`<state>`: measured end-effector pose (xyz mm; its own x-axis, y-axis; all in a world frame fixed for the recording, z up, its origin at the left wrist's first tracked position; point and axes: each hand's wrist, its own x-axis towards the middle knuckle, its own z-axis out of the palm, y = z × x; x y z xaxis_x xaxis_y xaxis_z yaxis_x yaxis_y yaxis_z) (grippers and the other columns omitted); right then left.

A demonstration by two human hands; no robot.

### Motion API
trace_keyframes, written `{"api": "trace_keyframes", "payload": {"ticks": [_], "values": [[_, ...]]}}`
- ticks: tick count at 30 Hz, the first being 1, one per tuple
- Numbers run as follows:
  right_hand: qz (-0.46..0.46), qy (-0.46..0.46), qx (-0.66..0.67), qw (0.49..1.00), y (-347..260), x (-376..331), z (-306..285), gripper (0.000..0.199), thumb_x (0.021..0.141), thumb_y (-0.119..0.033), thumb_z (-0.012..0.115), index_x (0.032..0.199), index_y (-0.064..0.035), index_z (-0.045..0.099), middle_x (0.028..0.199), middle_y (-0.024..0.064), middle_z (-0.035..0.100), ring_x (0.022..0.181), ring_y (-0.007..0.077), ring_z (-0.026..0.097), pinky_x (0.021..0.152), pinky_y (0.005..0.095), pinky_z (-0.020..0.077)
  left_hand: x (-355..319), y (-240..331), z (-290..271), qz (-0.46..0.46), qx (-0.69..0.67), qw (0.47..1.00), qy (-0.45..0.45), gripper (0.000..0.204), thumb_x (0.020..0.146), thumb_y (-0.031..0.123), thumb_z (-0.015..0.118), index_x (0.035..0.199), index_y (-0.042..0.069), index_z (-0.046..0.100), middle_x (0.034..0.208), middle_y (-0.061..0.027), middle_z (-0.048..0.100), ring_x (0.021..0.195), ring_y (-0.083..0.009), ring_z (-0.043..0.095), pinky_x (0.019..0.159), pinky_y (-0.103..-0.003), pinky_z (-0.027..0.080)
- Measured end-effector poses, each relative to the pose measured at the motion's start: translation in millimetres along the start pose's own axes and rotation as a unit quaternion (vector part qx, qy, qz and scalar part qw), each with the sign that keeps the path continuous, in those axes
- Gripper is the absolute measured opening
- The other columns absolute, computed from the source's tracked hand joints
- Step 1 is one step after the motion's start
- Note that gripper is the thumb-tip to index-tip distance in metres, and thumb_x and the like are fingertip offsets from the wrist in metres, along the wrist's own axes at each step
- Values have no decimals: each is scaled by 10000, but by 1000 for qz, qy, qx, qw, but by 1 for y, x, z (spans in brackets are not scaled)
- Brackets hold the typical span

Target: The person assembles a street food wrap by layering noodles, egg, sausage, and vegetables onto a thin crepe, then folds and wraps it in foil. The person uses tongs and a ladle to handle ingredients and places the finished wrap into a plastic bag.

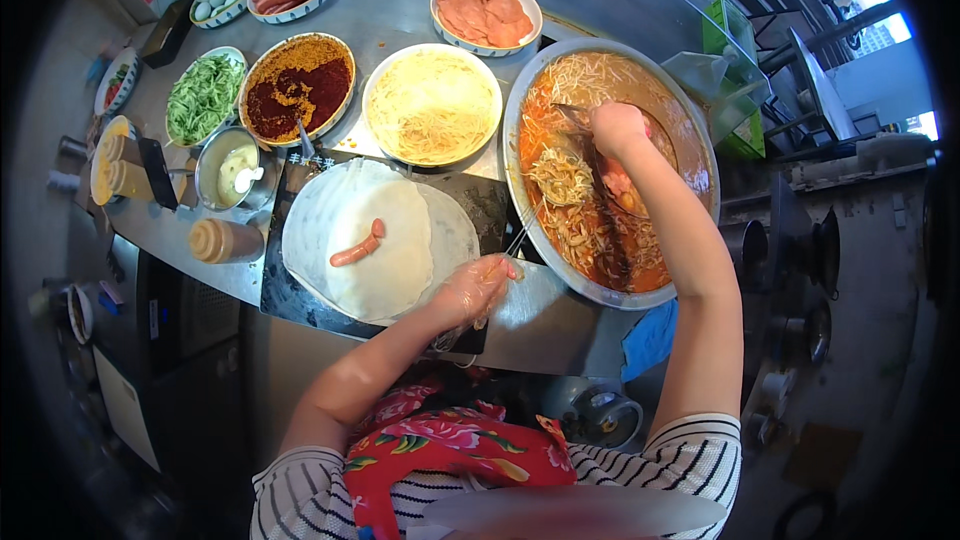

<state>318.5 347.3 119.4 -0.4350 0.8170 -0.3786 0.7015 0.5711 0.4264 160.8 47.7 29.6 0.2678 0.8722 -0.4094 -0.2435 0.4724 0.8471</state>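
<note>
My left hand (478, 290), in a clear plastic glove, is closed on the thin metal handle of a strainer (520, 236). The strainer's bowl, heaped with shredded sprouts (562, 178), rests in a large metal basin (520, 80) of reddish broth. Over that basin my right hand (620, 130) grips a dark metal utensil (572, 118); its kind is unclear and my fingers cover part of it. Left of my left hand, thin round wrappers (400, 280) overlap on a dark board. A curved sausage (358, 244) lies on the top one.
Beyond the board stand bowls of pale shreds (432, 100), chili powder (297, 90), cucumber shreds (205, 98) and sliced meat (484, 12). A sauce bottle (225, 240) and a metal pot (228, 168) are at left. Blue cloth (648, 340) hangs below the basin.
</note>
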Motion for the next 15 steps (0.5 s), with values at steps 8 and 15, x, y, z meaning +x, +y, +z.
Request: {"api": "trace_keyframes", "payload": {"ticks": [8,15], "values": [[8,139,-93,986,1,-15,9,264,872,-100,626,1128,-36,615,1011,112,658,901,259,697,723,346,574,0,0,0,-4,-39,999,-5,240,1066,308,463,996,116,589,586,49,411,473,-65,361,426,-229,308],[-17,83,-14,996,-16,16,18,203,895,-120,573,1014,-46,720,1001,153,721,926,289,721,769,401,575,-2,-5,7,-26,-3,1000,-3,218,1039,278,480,1009,95,595,643,36,455,562,-79,398,528,-262,364]]}}
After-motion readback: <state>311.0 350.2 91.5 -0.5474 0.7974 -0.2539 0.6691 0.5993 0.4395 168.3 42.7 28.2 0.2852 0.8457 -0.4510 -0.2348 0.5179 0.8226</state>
